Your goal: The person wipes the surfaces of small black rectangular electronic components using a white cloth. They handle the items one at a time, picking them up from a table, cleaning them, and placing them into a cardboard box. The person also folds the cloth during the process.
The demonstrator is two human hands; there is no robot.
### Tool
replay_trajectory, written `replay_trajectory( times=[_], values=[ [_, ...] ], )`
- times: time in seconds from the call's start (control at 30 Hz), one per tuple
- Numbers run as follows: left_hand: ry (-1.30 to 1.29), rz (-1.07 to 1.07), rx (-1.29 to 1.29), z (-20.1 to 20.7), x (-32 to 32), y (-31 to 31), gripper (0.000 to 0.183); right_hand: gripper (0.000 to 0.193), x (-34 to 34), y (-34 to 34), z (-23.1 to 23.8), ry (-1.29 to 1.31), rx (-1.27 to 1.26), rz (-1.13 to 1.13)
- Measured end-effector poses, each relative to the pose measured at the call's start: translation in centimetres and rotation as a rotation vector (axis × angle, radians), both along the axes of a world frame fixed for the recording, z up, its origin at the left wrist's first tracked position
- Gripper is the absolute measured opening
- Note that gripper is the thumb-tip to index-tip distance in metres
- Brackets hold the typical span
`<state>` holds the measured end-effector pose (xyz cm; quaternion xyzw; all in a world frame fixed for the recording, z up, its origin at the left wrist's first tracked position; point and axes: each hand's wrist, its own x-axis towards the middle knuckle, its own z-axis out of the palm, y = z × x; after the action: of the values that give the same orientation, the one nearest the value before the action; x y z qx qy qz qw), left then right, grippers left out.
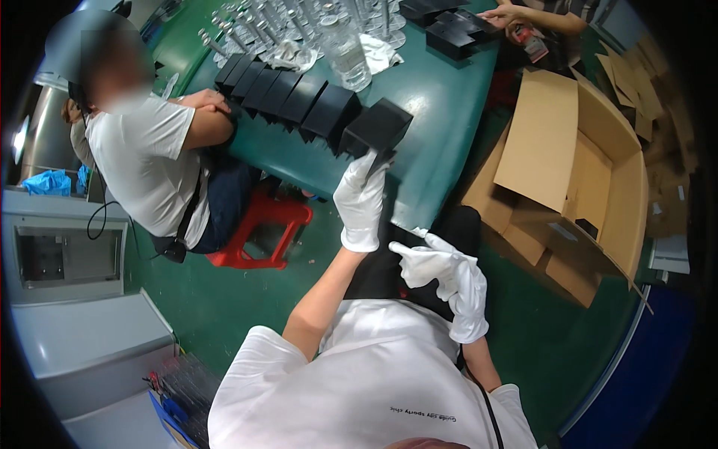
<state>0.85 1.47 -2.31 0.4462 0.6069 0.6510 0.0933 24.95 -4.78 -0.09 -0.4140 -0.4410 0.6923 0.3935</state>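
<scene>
My left hand (361,206), in a white glove, reaches up to the table edge and grips a black box (379,126) by its near lower side. That box is tilted, at the right end of a row of similar black boxes (303,97) on the green table (441,123). My right hand (449,280), also gloved in white, hangs in front of my lap, near the table's corner. Its forefinger stretches out to the left, apart from the other fingers, which are partly bent. Nothing shows between them.
Behind the row stand a clear bottle (345,56), white cloths (290,56) and several metal-stemmed pieces (258,26). A person (142,142) sits on a red stool (262,224) at left. Open cardboard cartons (535,142) stand at right. Another person's hands (502,16) are near black boxes at the far right.
</scene>
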Motion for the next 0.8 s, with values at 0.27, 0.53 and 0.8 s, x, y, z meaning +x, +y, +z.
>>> replay_trajectory(
  times=[0.27,0.53,0.8],
  values=[
    [0.680,0.144,-0.215,-2.3,-0.2,0.5,0.014,0.033,0.6,1.4,-3.4,-0.407,0.292,0.154],
    [0.807,0.186,-0.308,-1.1,-1.4,1.1,0.021,0.056,1.0,1.9,-5.9,-0.401,0.451,0.182],
    [0.555,0.143,-0.473,0.6,-1.6,-2.9,0.021,0.042,-0.9,3.5,2.5,-0.275,-0.068,0.183]
  ],
)
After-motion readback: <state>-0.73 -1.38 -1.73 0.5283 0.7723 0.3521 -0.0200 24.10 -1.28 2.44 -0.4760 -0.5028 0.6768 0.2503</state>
